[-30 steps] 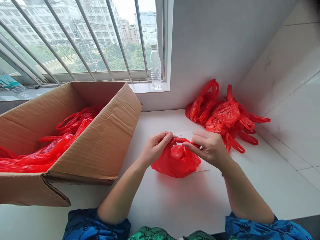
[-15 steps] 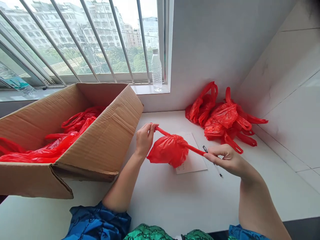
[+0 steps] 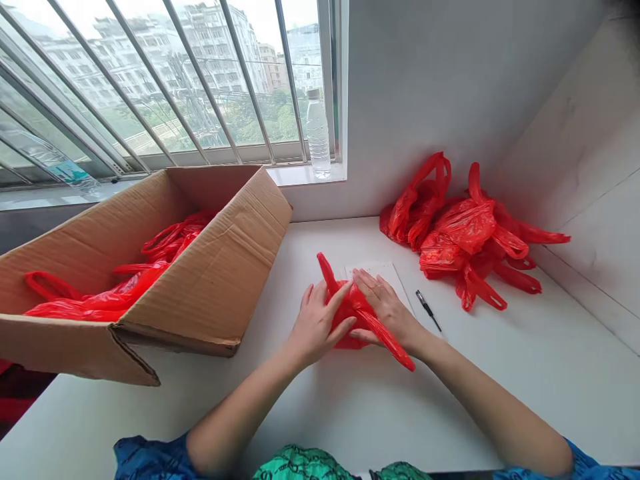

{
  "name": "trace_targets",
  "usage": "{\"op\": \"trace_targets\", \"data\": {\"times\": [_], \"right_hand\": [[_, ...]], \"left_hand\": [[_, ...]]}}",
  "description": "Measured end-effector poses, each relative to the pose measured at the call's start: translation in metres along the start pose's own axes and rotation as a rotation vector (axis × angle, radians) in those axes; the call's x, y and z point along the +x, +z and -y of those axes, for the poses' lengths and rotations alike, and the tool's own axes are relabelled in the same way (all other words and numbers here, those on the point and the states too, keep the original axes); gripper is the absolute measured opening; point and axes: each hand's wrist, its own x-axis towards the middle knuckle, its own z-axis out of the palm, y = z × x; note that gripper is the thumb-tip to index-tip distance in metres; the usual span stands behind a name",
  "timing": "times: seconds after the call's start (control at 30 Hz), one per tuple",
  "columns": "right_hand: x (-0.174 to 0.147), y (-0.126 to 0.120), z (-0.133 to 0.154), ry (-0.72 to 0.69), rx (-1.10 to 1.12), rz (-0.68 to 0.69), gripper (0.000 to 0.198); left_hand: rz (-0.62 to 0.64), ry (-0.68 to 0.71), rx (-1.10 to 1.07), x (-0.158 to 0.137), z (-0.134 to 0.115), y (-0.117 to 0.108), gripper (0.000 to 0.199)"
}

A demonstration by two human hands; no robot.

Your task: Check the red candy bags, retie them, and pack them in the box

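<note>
A knotted red plastic bag point(image 3: 353, 308) lies on the table between my two hands, its handle ends sticking out to the upper left and lower right. My left hand point(image 3: 316, 323) rests against the bag's left side, thumb and fingers spread apart. Over its far right side lies my right hand point(image 3: 389, 308), fingers stretched out flat on the plastic. Both palms touch the bag and partly cover it. Under and behind it is a white sheet of paper point(image 3: 395, 273), half hidden. What the bag contains cannot be seen.
At left, an open cardboard box point(image 3: 215, 267) holds red plastic bags point(image 3: 100, 303). More red bags point(image 3: 460, 233) are piled against the wall at back right. A pen point(image 3: 427, 307) lies right of the paper. A water bottle point(image 3: 319, 137) stands on the windowsill; another bottle point(image 3: 73, 173) lies there.
Both hands have let go of the stretched handles and come together on the bag. The bag has gone from being held by its handles to lying under the hands.
</note>
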Motion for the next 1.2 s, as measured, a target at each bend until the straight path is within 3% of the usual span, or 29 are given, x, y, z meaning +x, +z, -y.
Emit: {"op": "trace_targets", "data": {"times": [0.13,0.37,0.67,1.0,1.2], "right_hand": [[0.021,0.027,-0.011,-0.054,-0.165,0.001,0.094],[0.017,0.052,-0.029,0.027,-0.144,0.051,0.095],[0.015,0.058,-0.026,0.061,-0.137,0.107,0.081],[0.014,0.062,-0.029,0.054,-0.144,0.113,0.08],[0.014,0.061,-0.033,0.036,-0.032,0.01,0.07]], "left_hand": [[-0.011,0.013,0.159,0.015,0.009,0.027,0.057],[0.004,-0.017,0.155,0.012,0.036,0.054,0.062],[0.068,-0.042,0.11,0.012,0.043,0.062,0.061],[0.091,-0.06,0.109,0.012,0.043,0.064,0.06],[-0.006,0.009,0.048,0.01,0.042,0.058,0.061]]}}
